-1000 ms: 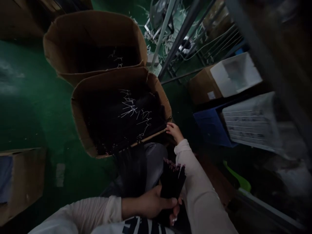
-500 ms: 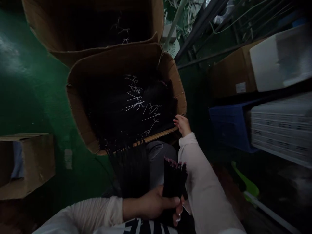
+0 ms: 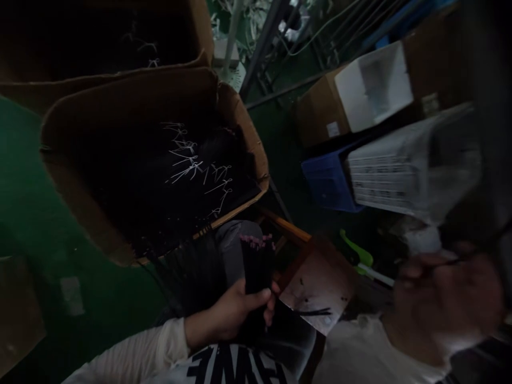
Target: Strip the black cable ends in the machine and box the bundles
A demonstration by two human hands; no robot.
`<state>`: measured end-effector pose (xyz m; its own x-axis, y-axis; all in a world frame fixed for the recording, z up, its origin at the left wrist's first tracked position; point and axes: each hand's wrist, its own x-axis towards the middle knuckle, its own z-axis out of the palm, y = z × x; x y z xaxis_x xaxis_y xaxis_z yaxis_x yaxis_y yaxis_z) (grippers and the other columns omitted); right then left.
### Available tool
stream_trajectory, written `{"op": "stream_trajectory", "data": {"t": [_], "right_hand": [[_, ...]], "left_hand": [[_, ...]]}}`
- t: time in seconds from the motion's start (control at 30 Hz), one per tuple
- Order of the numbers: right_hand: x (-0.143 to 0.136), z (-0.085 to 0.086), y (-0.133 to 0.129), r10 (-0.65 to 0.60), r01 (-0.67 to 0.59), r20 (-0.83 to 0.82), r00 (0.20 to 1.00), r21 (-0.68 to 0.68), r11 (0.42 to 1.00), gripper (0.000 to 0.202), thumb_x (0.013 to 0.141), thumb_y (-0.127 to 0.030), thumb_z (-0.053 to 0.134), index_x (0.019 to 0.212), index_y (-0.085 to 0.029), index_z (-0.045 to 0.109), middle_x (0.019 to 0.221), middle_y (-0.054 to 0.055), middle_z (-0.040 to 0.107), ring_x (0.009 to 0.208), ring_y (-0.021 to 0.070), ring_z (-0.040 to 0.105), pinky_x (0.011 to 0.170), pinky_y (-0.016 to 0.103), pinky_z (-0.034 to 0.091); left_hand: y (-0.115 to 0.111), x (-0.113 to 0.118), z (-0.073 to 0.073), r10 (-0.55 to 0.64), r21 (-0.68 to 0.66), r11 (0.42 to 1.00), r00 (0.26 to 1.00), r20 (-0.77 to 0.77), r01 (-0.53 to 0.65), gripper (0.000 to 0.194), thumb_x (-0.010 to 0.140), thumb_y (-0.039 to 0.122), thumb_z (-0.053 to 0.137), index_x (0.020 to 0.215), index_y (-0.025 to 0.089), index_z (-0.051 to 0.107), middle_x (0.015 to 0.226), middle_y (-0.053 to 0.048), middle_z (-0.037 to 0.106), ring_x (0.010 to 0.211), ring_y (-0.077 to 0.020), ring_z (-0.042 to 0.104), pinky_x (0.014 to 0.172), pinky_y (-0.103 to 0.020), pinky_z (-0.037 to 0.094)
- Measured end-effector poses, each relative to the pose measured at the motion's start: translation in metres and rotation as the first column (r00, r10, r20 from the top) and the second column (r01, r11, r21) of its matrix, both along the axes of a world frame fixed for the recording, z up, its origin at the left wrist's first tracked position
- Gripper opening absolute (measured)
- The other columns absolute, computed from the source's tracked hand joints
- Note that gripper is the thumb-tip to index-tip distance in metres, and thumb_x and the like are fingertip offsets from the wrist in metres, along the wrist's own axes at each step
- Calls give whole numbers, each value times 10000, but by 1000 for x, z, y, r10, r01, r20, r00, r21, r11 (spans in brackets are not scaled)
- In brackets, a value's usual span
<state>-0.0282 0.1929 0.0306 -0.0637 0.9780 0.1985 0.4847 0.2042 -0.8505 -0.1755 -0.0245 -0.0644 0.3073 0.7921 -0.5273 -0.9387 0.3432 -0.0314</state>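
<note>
My left hand (image 3: 232,309) is closed around a bundle of thin black cables (image 3: 256,266) with pinkish tips pointing up, held above my lap. My right hand (image 3: 448,298), blurred, is raised at the lower right. Its fingers look curled together near a dark thin line, and what they hold I cannot make out. In front of me stands a cardboard box (image 3: 250,144) filled with dark bundles tied with white ties (image 3: 188,154). More black strands (image 3: 192,277) hang over its near edge beside my leg.
Behind it is another cardboard box (image 3: 206,32). A wooden stool (image 3: 316,272) carries a few black pieces. To the right stand a blue crate (image 3: 326,181), a white basket (image 3: 384,170) and a white bin (image 3: 372,90). A green-and-white handled tool (image 3: 360,253) lies near the stool.
My right hand has left the box's near right corner and swung to the lower right. The view has turned right, uncovering the stool. My left hand keeps the bundle.
</note>
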Motion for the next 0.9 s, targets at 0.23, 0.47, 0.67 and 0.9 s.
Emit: {"op": "stream_trajectory", "data": {"t": [0.23, 0.47, 0.67, 0.9], "right_hand": [[-2, -23, -123, 286, -197, -18, 958, -764, 614, 226, 735, -386, 662, 781, -184, 571, 652, 38, 675, 454, 136, 587, 360, 213, 436], [-4, -38, -159, 462, -345, 35, 886, -614, 709, 181, 830, -359, 564, 799, -182, 584, 609, -4, 642, 514, 111, 603, 480, 197, 465], [36, -30, -174, 528, -399, 130, 839, -513, 760, 183, 839, -352, 546, 768, -190, 593, 638, -7, 617, 568, 118, 597, 531, 204, 463], [82, -34, -207, 486, -364, 145, 862, -490, 792, 195, 811, -391, 562, 755, -205, 578, 689, 16, 617, 495, 132, 535, 368, 216, 366]], "left_hand": [[8, 2, 12, 9, -44, 999, 986, -169, -17, 235, 788, 320, 617, 901, 118, 574, 733, -33, 559, 604, -105, 539, 590, -230, 438], [-6, 25, 18, -27, -62, 998, 958, -287, 9, 308, 749, 364, 657, 920, 118, 586, 633, -25, 581, 541, -119, 553, 552, -241, 457], [-13, 52, 31, -38, 22, 999, 931, -362, 49, 384, 631, 408, 742, 814, 102, 599, 571, -11, 570, 459, -109, 514, 471, -234, 437], [-28, 84, 32, -71, 102, 985, 867, -494, 139, 461, 585, 474, 755, 780, 80, 618, 587, -16, 574, 468, -101, 511, 484, -230, 426]]}}
